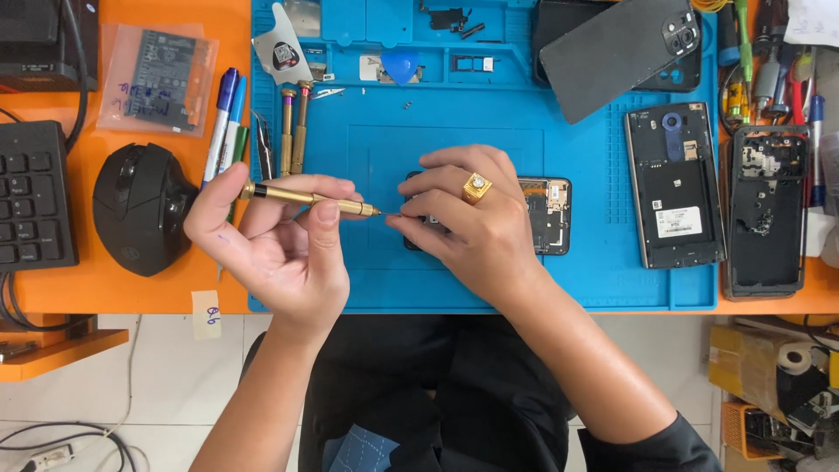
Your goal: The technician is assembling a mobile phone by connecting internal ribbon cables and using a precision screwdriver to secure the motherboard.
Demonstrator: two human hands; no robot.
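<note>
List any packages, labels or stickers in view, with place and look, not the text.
Clear plastic bag: far left on the orange desk, holding a dark flat part, blue handwriting on it.
White label: rectangular, on the opened phone right of the blue mat.
Paper tag: small, pale yellow, stuck to the desk's front edge.

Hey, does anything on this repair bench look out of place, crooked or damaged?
Nothing looks broken. A dark back cover lies tilted over the blue mat's top right corner. One tiny screw lies loose above the hands. The left hand holds a gold screwdriver; the right hand covers an opened phone.
</note>
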